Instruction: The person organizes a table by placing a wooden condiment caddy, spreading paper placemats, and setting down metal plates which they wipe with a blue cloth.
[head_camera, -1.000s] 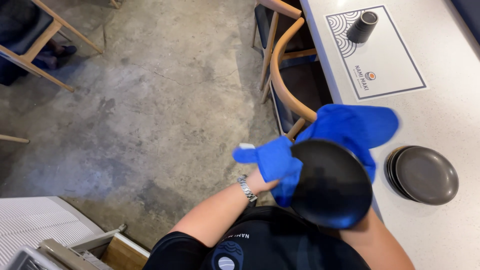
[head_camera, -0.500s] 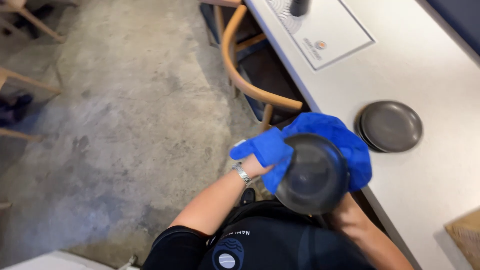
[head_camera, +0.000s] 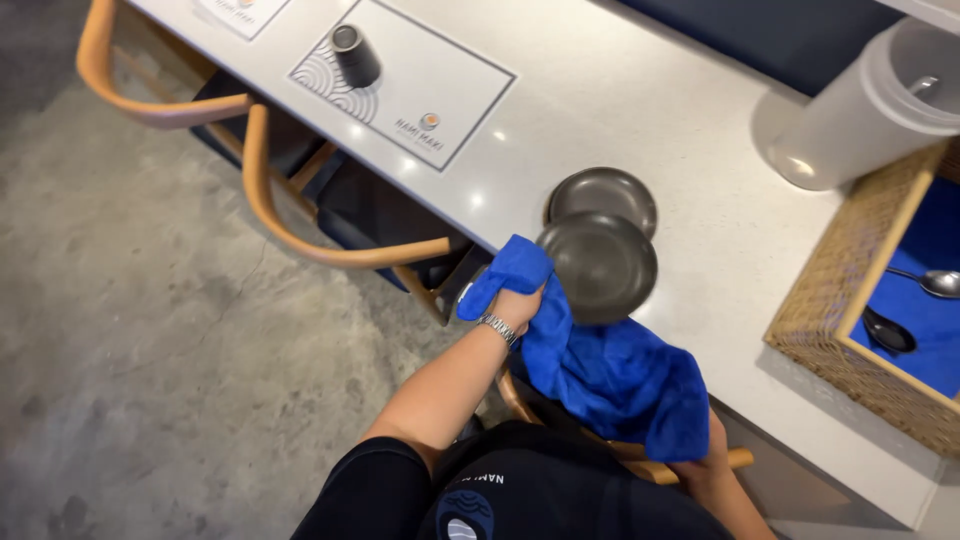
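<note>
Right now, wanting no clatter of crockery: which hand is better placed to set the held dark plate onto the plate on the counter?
Probably the left hand: it grips the dark plate through the blue cloth, just beside the plate on the counter. The right hand sits lower, under the cloth's far end.

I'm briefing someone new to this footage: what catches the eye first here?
The bright blue cloth at centre, gripped by the left hand against a dark round plate held at the white counter's edge. A second dark plate lies just behind it, and a wicker basket sits at right.
</note>
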